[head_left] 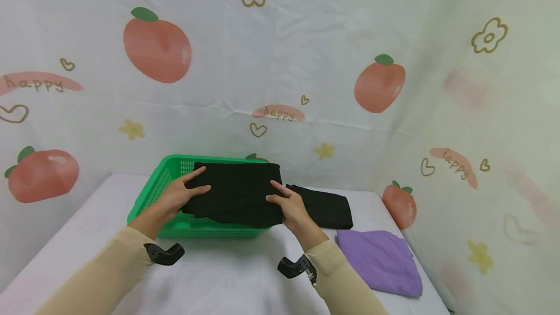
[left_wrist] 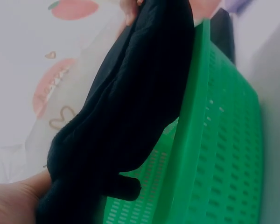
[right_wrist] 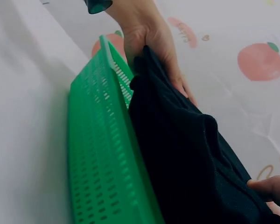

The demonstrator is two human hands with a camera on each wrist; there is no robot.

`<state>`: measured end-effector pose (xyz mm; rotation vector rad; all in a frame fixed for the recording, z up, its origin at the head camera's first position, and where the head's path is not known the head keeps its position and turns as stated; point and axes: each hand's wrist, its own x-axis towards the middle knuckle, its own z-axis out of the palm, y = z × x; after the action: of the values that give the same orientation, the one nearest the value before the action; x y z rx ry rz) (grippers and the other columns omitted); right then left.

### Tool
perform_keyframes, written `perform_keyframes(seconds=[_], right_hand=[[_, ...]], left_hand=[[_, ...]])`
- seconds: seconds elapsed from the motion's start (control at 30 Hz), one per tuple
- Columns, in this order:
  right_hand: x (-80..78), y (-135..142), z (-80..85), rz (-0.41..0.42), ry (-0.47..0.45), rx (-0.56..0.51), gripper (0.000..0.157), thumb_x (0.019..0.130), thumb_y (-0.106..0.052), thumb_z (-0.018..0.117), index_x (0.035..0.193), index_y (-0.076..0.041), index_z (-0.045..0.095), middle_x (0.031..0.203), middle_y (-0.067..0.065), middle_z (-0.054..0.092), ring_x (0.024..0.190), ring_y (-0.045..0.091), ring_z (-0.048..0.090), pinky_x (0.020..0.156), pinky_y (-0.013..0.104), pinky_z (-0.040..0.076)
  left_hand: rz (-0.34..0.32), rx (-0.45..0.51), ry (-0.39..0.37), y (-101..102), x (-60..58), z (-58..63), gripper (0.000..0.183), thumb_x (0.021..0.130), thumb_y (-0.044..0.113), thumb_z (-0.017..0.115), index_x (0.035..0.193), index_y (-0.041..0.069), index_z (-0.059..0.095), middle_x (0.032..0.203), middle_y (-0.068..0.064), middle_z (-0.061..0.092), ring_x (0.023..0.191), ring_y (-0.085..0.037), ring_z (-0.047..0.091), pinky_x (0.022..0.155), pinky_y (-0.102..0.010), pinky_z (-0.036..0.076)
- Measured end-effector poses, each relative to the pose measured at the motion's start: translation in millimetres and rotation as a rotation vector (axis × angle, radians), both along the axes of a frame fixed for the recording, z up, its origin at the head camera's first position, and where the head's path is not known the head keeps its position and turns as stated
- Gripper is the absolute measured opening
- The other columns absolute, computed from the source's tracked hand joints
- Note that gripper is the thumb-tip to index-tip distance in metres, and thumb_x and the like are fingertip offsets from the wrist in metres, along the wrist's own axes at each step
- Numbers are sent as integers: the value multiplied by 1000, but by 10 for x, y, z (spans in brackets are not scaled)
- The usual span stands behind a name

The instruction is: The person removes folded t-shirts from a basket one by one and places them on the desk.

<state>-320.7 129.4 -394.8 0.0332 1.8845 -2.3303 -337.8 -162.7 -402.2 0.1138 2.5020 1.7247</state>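
A folded black garment (head_left: 238, 193) is held over the green basket (head_left: 210, 233), spread between both hands. My left hand (head_left: 178, 192) grips its left end, thumb and index finger lying on the top face. At the other end, my right hand (head_left: 292, 206) pinches the edge, with its remaining fingers hidden beneath. The left wrist view shows the black fabric (left_wrist: 130, 88) in thick layers, its lower part close to the basket rim (left_wrist: 196, 93). From the right wrist, the layered cloth (right_wrist: 177, 140) slants along the inside of the basket wall (right_wrist: 93, 144).
Right of the basket lies another folded black cloth (head_left: 330, 209) on the white table (head_left: 227, 276). A folded purple cloth (head_left: 380, 261) sits nearer, by the table's right edge. A printed white curtain (head_left: 297, 52) hangs close behind and along the right side.
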Motion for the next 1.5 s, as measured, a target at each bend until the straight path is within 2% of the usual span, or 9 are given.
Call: perform_keyframes(seconds=[0.03,0.2,0.23,0.4,0.53,0.6,0.73,0.83,1.5], right_hand=[[7,18,9,-5,-7,-2,52,78,2,65,127,-11,54,143,14,27,108,27,52,76,34,50],[52,124,45,-1,-20,0,52,78,0,66,128,-13,53,140,13,33,100,24,57,74,34,51],[61,147,48,4,-17,0,52,79,0,65,128,-12,53,140,14,33,100,25,58,74,34,51],[111,266,40,11,-2,-5,54,79,0,66,129,-10,51,137,16,37,99,24,58,74,33,51],[155,359,27,10,7,-6,54,79,0,65,130,-9,50,136,17,37,100,24,58,74,32,51],[173,400,18,10,17,-2,54,79,0,65,130,-9,50,136,17,38,100,24,57,74,32,51],[215,477,-7,0,21,15,54,79,0,65,130,-9,50,133,18,40,98,24,58,73,33,51],[259,532,-31,-2,4,8,54,80,1,64,131,-10,49,133,18,41,96,24,59,73,34,51],[459,852,-195,-36,0,-20,55,80,4,61,132,-6,46,129,18,46,95,24,60,72,36,51]], left_hand=[[9,1,3,22,-1,-3,78,78,44,66,143,31,25,147,-21,-2,47,-29,19,40,-27,26],[23,26,13,120,20,-13,77,78,42,67,143,27,27,147,-21,0,93,-46,46,49,-33,37],[27,26,8,142,26,-17,77,78,42,67,142,29,28,148,-20,1,73,-43,45,46,-33,35],[20,15,12,252,74,-22,75,78,43,67,142,30,29,147,-21,5,56,-20,38,37,-30,22],[11,17,19,334,96,-35,76,77,44,67,141,31,29,148,-18,5,100,-36,47,42,-30,32],[8,22,26,376,111,-38,76,77,43,68,141,30,30,148,-17,5,125,-41,26,49,-37,38],[0,9,26,456,152,-48,75,78,43,67,141,30,30,148,-16,8,129,-43,18,88,-56,35],[-4,-9,28,513,178,-62,75,77,42,68,141,29,31,148,-17,11,130,-43,13,94,-59,27],[-43,-88,115,840,233,-118,73,77,40,69,140,24,36,143,-20,24,129,-38,20,95,-55,30]])
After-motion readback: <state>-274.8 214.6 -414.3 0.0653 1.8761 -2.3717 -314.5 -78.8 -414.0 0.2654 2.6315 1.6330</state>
